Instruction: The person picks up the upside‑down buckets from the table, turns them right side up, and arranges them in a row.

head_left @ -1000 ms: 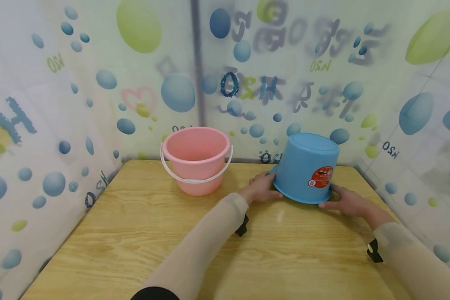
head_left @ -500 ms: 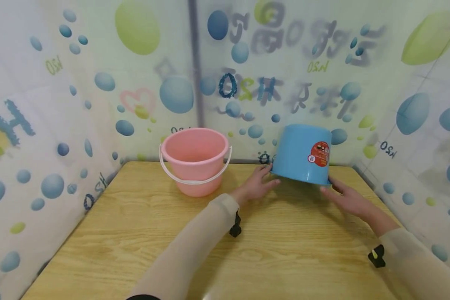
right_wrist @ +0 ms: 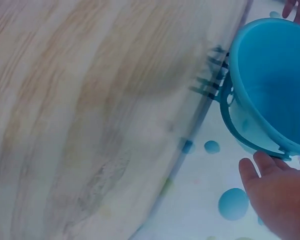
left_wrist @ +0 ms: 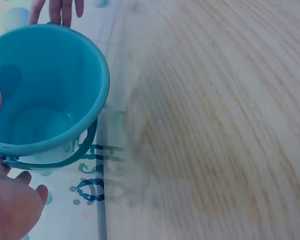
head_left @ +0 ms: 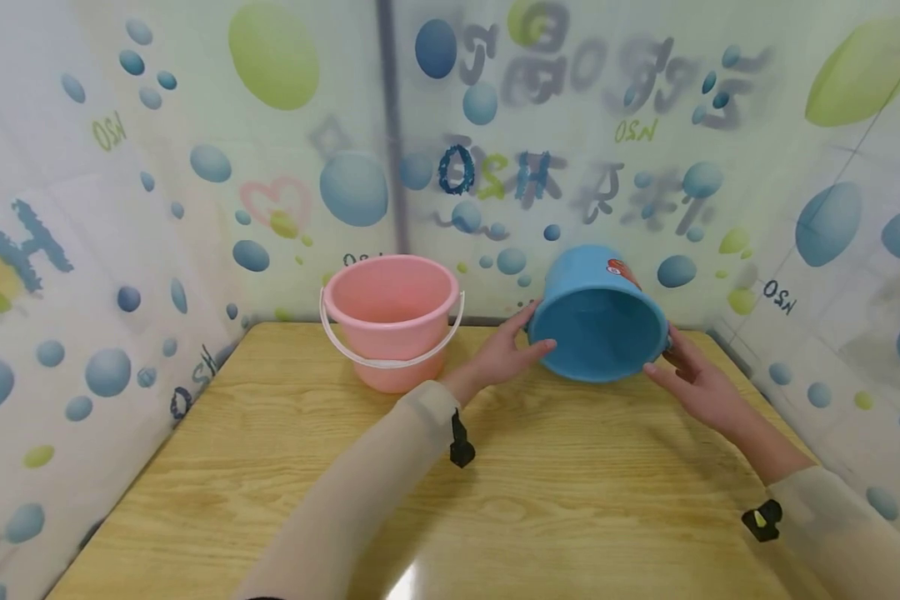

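Note:
Both hands hold a blue plastic bucket [head_left: 600, 333] at the right back of the table. It is tipped so that its mouth faces me, and its inside shows nothing in it. The left hand [head_left: 502, 354] grips the rim on the left, thumb at the mouth and fingers behind. On the opposite side the right hand [head_left: 697, 383] holds the rim in the same way. In the left wrist view the bucket's blue handle [left_wrist: 65, 162] hangs against the outside. The right wrist view shows the handle [right_wrist: 230, 120] too, close to the right hand's fingers.
A pink bucket [head_left: 393, 350] with a white handle [head_left: 390, 363] stands upright on the wooden table [head_left: 540, 500], left of the blue one. Patterned curtains or walls [head_left: 285, 133] close in the table's back and sides.
The blue bucket was upside down on the table. The hands have lifted it and tipped it, so its base points back and its mouth now faces me. The pink bucket stays put.

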`<state>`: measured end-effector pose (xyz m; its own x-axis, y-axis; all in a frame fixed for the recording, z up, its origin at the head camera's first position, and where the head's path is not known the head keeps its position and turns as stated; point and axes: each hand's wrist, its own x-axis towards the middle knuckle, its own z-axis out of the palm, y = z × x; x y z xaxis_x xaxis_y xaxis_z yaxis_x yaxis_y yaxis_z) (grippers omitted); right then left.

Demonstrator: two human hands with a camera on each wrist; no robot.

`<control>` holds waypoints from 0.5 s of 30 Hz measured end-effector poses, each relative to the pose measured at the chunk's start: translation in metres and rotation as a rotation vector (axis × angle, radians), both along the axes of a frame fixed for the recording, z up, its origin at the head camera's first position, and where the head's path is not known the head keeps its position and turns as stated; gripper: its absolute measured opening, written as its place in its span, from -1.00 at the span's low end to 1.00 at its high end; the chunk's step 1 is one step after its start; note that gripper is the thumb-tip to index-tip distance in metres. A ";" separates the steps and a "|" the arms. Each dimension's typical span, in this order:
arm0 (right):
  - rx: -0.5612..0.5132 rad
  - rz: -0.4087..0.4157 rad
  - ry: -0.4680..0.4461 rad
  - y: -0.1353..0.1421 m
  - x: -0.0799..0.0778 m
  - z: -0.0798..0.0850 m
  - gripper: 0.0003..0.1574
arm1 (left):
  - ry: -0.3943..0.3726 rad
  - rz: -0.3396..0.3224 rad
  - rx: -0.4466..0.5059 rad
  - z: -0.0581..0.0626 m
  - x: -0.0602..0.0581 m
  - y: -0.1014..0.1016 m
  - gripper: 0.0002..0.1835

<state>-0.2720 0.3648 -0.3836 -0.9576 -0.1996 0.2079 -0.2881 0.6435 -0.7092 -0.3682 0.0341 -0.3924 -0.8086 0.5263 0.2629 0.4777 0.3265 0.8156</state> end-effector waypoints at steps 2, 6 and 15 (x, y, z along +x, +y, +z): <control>-0.006 0.006 0.038 -0.003 0.001 0.003 0.04 | -0.002 0.011 0.013 0.002 0.002 -0.002 -0.09; -0.044 0.016 0.074 -0.008 0.001 0.006 0.07 | 0.026 0.021 0.046 0.008 0.003 -0.008 -0.09; -0.073 -0.027 0.061 -0.012 0.004 0.016 0.17 | 0.034 -0.009 0.104 0.026 0.004 -0.017 -0.06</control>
<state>-0.2679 0.3526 -0.3676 -0.9475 -0.1558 0.2793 -0.3154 0.5990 -0.7360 -0.3642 0.0168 -0.3664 -0.7935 0.5022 0.3437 0.5081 0.2359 0.8283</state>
